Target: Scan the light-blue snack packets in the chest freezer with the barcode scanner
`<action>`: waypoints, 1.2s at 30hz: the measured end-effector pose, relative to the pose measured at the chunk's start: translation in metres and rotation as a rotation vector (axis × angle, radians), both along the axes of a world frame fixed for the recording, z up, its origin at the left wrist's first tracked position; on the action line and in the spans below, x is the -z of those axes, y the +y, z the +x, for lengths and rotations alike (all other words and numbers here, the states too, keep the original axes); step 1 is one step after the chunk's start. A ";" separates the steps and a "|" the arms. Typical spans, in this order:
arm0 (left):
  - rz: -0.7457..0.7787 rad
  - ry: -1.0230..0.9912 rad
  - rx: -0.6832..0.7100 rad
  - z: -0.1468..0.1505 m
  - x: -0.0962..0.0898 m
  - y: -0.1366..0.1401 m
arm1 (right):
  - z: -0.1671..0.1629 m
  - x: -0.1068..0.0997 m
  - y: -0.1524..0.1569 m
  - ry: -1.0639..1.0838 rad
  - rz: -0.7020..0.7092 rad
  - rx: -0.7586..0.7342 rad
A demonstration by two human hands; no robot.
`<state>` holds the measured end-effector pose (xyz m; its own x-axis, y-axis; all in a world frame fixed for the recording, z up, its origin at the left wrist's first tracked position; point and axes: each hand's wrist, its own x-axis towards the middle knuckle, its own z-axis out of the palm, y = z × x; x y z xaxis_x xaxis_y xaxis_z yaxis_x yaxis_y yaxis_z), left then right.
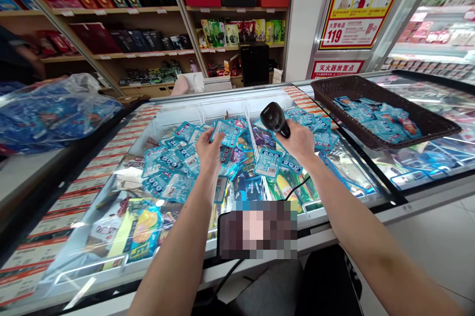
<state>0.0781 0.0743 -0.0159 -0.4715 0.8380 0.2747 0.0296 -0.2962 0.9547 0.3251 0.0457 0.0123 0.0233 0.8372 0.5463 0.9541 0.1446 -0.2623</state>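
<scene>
Between the thumb and fingers of my left hand (pixel 210 150) is a small blue snack packet (pixel 227 133), raised over the freezer's glass lid. My right hand (pixel 298 142) is wrapped round the handle of a black barcode scanner (pixel 273 117), whose head tilts up and to the left. A cable (pixel 297 187) trails down from the right hand's side. Many similar blue packets (pixel 172 160) lie loose on the glass around and below my left hand. More of them (pixel 267 161) spread under and behind my right hand.
A chest freezer with a glass lid (pixel 92 217) holds bagged goods. At the right, a brown wicker basket (pixel 441 125) contains several blue packets. A plastic bag of blue packs (pixel 55 113) sits at left. A blurred-out dark device (pixel 226 237) rests at the front edge. Shelves (pixel 137 9) stand behind.
</scene>
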 end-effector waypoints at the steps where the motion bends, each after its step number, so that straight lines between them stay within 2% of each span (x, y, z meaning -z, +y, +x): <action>1: 0.013 0.022 -0.004 -0.001 -0.001 -0.001 | -0.001 0.001 0.000 -0.003 0.006 -0.008; 6: 0.090 0.174 -0.009 -0.003 -0.004 -0.005 | -0.004 0.003 -0.001 -0.030 0.014 -0.074; 10: 0.087 0.267 -0.032 -0.005 0.000 -0.006 | -0.005 0.003 -0.003 -0.049 0.012 -0.103; 14: -0.021 0.165 0.021 -0.004 0.006 -0.003 | -0.006 0.003 -0.004 -0.057 0.008 -0.113; 18: -0.129 0.012 0.098 -0.003 0.005 -0.001 | -0.006 0.003 -0.004 -0.064 0.004 -0.113; 21: -0.094 0.005 0.176 -0.002 0.002 -0.001 | -0.006 0.003 -0.004 -0.067 -0.007 -0.109; 24: -0.011 0.148 0.213 -0.002 0.002 -0.001 | -0.006 0.003 -0.004 -0.071 -0.007 -0.123; 28: 0.036 0.500 0.102 -0.004 0.002 -0.002 | -0.006 0.004 -0.005 -0.086 0.011 -0.169; 30: 0.045 0.614 0.055 -0.006 0.003 -0.002 | -0.007 0.005 -0.005 -0.105 0.010 -0.199; 32: 0.040 0.651 0.037 -0.007 0.003 -0.002 | -0.008 0.005 -0.006 -0.134 -0.001 -0.244; 36: 0.034 0.644 0.088 -0.007 0.006 0.000 | -0.011 0.004 -0.010 -0.220 -0.029 -0.366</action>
